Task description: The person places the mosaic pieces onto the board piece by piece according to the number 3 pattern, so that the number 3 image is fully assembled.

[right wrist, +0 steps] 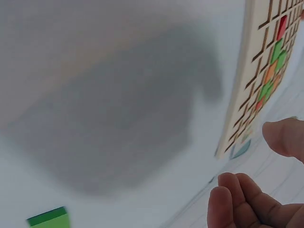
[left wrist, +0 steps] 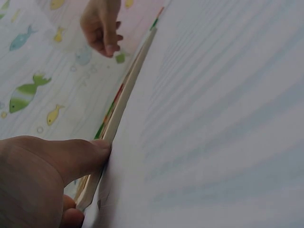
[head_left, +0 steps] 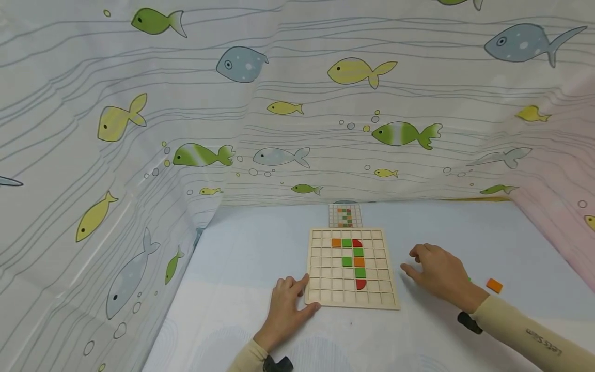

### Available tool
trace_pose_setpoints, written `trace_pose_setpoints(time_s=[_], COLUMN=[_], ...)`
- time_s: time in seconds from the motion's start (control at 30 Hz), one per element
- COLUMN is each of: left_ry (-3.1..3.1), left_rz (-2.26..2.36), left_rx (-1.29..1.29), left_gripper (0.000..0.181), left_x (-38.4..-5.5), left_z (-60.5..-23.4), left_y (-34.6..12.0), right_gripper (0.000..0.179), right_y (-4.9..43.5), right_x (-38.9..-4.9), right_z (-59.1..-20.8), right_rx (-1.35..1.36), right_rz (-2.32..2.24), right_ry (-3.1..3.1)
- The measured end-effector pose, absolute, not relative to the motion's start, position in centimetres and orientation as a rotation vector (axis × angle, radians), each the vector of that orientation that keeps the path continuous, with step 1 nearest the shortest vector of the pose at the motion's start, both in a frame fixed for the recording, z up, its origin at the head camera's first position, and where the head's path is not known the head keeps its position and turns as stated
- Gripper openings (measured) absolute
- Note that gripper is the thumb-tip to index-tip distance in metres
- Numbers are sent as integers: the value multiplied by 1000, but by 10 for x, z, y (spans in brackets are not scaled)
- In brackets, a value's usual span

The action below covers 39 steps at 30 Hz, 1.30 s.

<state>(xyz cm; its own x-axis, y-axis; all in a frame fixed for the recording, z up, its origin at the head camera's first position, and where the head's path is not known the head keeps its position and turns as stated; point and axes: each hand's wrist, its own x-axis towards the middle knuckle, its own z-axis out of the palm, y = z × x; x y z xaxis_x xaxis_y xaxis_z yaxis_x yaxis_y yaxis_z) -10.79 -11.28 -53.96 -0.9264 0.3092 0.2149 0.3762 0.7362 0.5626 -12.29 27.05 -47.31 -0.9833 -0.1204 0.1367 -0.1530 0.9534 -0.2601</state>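
Observation:
A square wooden grid board [head_left: 325,281] lies on the table, with red, green and orange tiles [head_left: 359,262] set in some of its cells. At its near left corner my left hand [head_left: 285,309] holds the frame, thumb against the front edge and fingers at the left side; the left wrist view shows the thumb [left wrist: 90,154] on the rim. To the right of the board, apart from it, hovers my right hand [head_left: 439,271]. Its thumb and fingers are spread with nothing between them in the right wrist view. A small printed pattern card [head_left: 332,218] lies behind the board.
An orange tile [head_left: 495,285] lies on the table beyond my right wrist. Beside it a green tile [right wrist: 49,219] is mostly hidden by the hand in the head view. A fish-printed curtain [head_left: 321,170] closes off the back and sides.

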Motion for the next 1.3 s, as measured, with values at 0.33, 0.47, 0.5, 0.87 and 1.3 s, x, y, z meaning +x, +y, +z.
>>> trace_pose_setpoints(time_s=[0.33, 0.47, 0.5, 0.87, 1.3], left_ry=[-2824, -2812, -2811, -2823, -2811], left_rz=[-946, -941, -937, -946, -949], left_rx=[-559, -563, -563, -548, -561], left_gripper=[72, 72, 72, 72, 71], left_x=[-106, -106, -106, -106, -106], left_z=[-540, -539, -539, -540, -539], left_y=[-113, -113, -113, -114, -113], right_gripper=[44, 45, 45, 43, 46], right_y=[319, 337, 341, 374, 388], right_x=[-110, -106, -105, -93, -81], right_z=[-474, -472, -472, -484, -493], right_rx=[179, 148, 139, 121, 78], right_rz=[395, 392, 398, 383, 439], right_ry=[-2958, -2981, -2991, -3056, -3123])
